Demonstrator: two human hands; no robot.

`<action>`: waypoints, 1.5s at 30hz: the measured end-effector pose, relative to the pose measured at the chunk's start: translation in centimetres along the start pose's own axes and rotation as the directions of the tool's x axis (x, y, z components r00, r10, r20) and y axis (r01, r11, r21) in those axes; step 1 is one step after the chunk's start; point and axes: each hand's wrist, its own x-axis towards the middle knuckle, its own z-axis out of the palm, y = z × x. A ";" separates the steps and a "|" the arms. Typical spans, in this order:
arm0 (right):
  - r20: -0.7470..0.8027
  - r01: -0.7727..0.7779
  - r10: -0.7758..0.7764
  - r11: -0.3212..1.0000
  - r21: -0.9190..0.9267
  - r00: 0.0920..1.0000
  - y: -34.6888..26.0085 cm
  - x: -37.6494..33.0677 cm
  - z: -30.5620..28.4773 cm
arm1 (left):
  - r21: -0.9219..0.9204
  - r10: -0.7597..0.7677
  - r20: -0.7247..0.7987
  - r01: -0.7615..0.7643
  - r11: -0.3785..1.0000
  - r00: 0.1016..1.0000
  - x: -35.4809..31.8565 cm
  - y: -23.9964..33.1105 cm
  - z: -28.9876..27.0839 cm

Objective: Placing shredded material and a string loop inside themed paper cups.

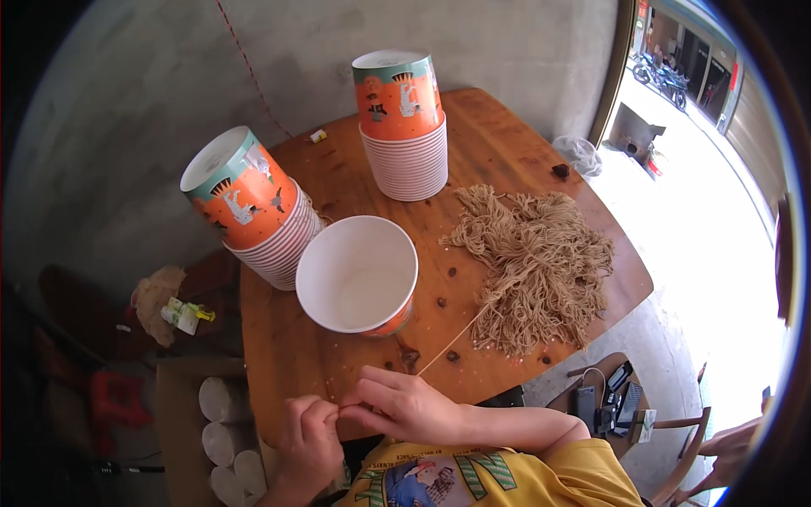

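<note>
My left hand and my right hand meet at the table's near edge, thumbs and fingertips pinched close together. A thin tan string runs taut from a tangled heap of string into my right hand, which is closed on it. Whatever lies between the left fingertips is too small and covered to make out. Just beyond my hands stands a white-lined paper bucket, upright, with its mouth up and an orange outside.
Upside-down stacks of orange-and-green paper buckets stand at the table's left and back. A cardboard box with white rolls sits below left. A chair at right bears small devices. The wooden table touches a grey wall.
</note>
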 end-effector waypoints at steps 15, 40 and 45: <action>-0.512 -0.359 0.308 0.933 0.000 0.802 5.5 -0.8 -2.3 | -0.205 0.161 0.160 -0.127 0.971 0.974 10.2 -2.8 4.8; -0.536 -0.310 0.232 0.949 -0.059 0.812 6.8 1.1 -2.0 | -0.472 0.030 0.499 0.243 0.848 0.866 12.9 -3.8 5.0; -0.532 -0.337 0.256 0.939 -0.060 0.807 6.7 1.2 -2.1 | -0.480 0.039 0.753 0.508 0.715 0.657 15.1 -5.4 5.9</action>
